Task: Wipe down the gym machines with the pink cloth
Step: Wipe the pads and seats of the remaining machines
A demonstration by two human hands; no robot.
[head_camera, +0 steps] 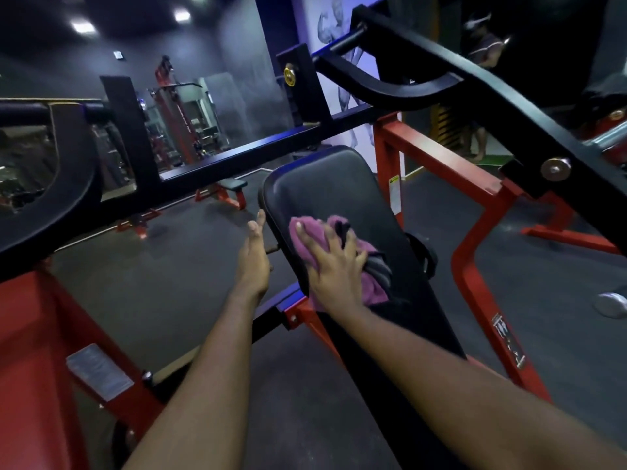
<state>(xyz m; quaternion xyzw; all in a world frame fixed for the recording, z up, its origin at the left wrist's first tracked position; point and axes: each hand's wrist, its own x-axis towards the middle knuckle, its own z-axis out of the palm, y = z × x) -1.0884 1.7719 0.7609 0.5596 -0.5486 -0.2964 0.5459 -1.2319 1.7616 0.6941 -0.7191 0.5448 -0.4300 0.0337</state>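
Pink cloth (339, 252) on black pad (339, 188); red frame (437, 154).

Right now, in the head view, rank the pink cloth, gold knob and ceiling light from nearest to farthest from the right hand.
1. The pink cloth: under the right hand, on the pad.
2. The gold knob: on the black upright, up and left.
3. The ceiling light: far off, top left.

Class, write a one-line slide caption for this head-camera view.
Right hand presses the pink cloth on the machine's black pad, left hand at its edge.
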